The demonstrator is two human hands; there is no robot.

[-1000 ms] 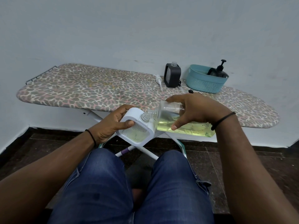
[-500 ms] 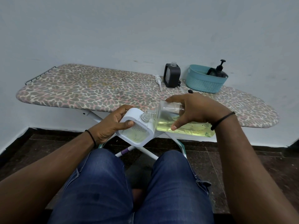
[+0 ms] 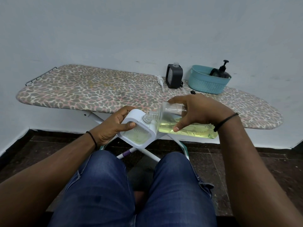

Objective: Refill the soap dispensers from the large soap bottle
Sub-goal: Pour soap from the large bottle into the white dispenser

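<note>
My left hand [image 3: 113, 126] grips a white square soap dispenser [image 3: 139, 130] with a clear window, tilted above my lap, its clear threaded neck pointing up and right. My right hand [image 3: 195, 112] holds the large clear soap bottle [image 3: 185, 126] on its side, yellow-green liquid pooled along its lower wall. The bottle's open mouth meets the dispenser's neck. A little pale liquid shows inside the dispenser. A black square dispenser [image 3: 174, 76] with an open neck stands far back on the ironing board [image 3: 91, 90].
A teal basket [image 3: 207, 82] at the board's back right holds a black pump bottle [image 3: 221, 71]. A white pump head [image 3: 160, 80] lies left of the black dispenser, and a small black cap [image 3: 192, 92] lies near the basket. My knees in jeans fill the foreground.
Almost nothing moves; both hands keep the bottle tipped against the dispenser's neck.
</note>
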